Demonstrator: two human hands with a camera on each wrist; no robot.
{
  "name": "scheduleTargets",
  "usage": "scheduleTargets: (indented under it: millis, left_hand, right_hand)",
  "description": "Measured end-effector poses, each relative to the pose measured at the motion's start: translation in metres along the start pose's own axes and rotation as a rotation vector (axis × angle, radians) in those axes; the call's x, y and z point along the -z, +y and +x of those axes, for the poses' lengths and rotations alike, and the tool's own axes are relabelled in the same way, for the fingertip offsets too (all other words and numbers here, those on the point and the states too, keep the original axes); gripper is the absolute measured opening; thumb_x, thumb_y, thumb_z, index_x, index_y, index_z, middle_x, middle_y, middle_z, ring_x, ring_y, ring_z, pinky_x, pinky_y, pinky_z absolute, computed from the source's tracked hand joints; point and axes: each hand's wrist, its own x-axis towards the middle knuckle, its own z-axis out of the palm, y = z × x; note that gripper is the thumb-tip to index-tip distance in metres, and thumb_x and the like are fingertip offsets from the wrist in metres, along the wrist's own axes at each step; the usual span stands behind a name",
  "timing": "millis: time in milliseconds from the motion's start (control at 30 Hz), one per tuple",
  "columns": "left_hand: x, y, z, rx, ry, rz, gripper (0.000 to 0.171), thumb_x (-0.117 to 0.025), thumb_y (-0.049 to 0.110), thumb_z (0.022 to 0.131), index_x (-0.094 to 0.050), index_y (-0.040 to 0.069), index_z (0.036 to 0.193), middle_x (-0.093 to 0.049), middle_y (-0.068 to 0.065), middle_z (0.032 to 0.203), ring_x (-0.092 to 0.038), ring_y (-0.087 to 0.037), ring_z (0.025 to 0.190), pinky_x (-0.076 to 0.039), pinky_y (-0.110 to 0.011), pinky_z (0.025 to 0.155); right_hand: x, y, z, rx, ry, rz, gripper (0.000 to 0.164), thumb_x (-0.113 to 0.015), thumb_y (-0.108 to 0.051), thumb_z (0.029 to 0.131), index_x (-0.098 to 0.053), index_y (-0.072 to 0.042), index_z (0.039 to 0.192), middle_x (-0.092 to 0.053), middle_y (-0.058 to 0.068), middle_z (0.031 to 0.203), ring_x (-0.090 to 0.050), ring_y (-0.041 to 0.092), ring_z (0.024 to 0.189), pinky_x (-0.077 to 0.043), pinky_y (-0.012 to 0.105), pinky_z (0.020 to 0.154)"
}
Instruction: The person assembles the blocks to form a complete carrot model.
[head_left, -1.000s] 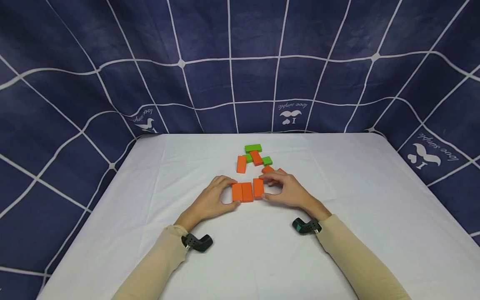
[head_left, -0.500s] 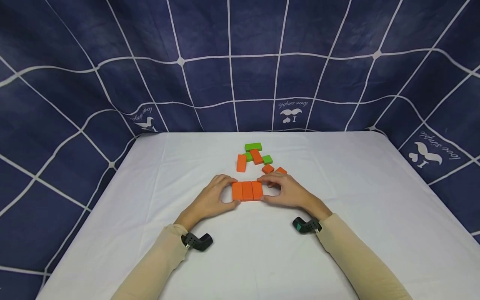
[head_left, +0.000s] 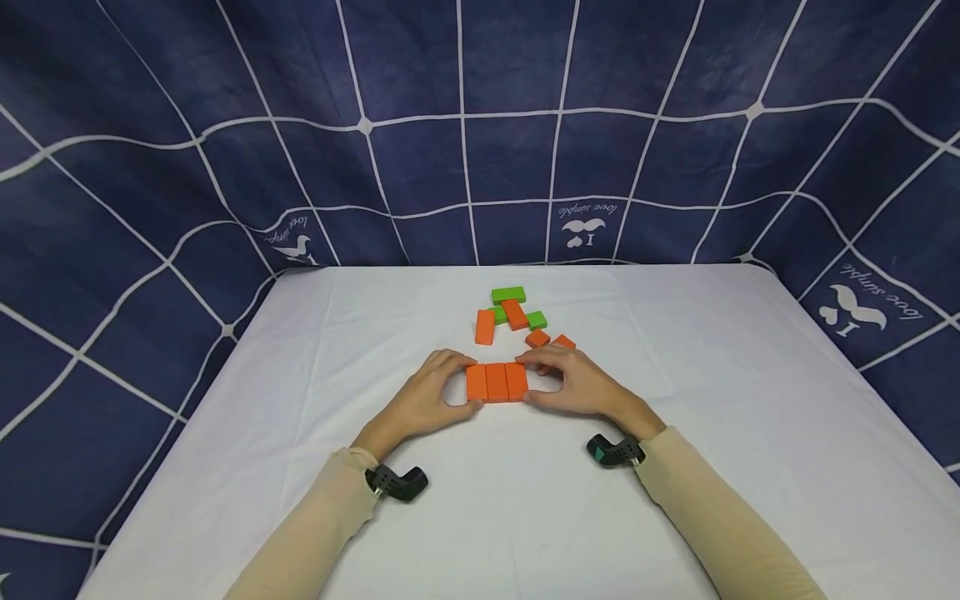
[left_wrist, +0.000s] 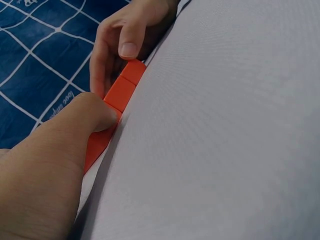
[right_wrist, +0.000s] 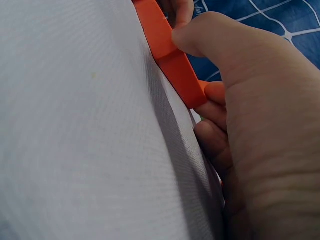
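A blue cloth (head_left: pixel 412 162) hangs behind a white table (head_left: pixel 465 517). On the table, the left hand (head_left: pixel 420 400) pinches the left orange block (head_left: pixel 477 382). The middle orange block (head_left: pixel 497 382) touches it and also the right orange block (head_left: pixel 516 381), which the right hand (head_left: pixel 576 383) pinches.

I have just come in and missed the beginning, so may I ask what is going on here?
A person's left hand and right hand hold opposite ends of a row of three orange blocks on the white table. In the head view, the three lie flat, side by side, with no clear gap. Beyond the row, other orange blocks and some green blocks lie scattered.
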Motion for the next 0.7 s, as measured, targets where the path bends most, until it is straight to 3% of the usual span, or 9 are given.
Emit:
scheduleTargets:
  millis: [333, 567, 700]
  left_hand:
    - [-0.001, 0.000, 0.001, 0.016, -0.019, 0.005, 0.063, -0.077, 0.047, 0.085, -0.060, 0.016, 0.137, -0.058, 0.001, 0.135, -0.050, -0.017, 0.130, -0.047, -0.042, 0.111]
    - [0.000, 0.002, 0.001, 0.027, -0.031, 0.011, 0.063, -0.076, 0.049, 0.086, -0.060, 0.017, 0.138, -0.057, 0.002, 0.135, -0.050, -0.016, 0.130, -0.047, -0.042, 0.111]
    - [0.001, 0.002, 0.001, 0.025, -0.029, 0.007, 0.063, -0.076, 0.048, 0.085, -0.060, 0.017, 0.138, -0.057, 0.002, 0.135, -0.049, -0.016, 0.130, -0.047, -0.042, 0.111]
  right_hand:
    - [-0.002, 0.006, -0.001, 0.014, 0.135, 0.095, 0.046, -0.083, -0.024, 0.087, -0.071, -0.012, 0.130, -0.069, 0.001, 0.130, -0.068, 0.011, 0.098, -0.056, 0.030, 0.091]
    - [-0.001, 0.008, 0.003, 0.016, 0.340, 0.091, 0.028, -0.080, -0.014, 0.091, -0.075, -0.008, 0.118, -0.075, 0.005, 0.114, -0.067, 0.017, 0.092, -0.058, 0.026, 0.080]
    - [-0.001, 0.011, 0.005, -0.008, 0.410, 0.023, 0.026, -0.079, -0.013, 0.091, -0.076, -0.010, 0.116, -0.076, 0.004, 0.110, -0.063, 0.021, 0.093, -0.054, 0.029, 0.078]
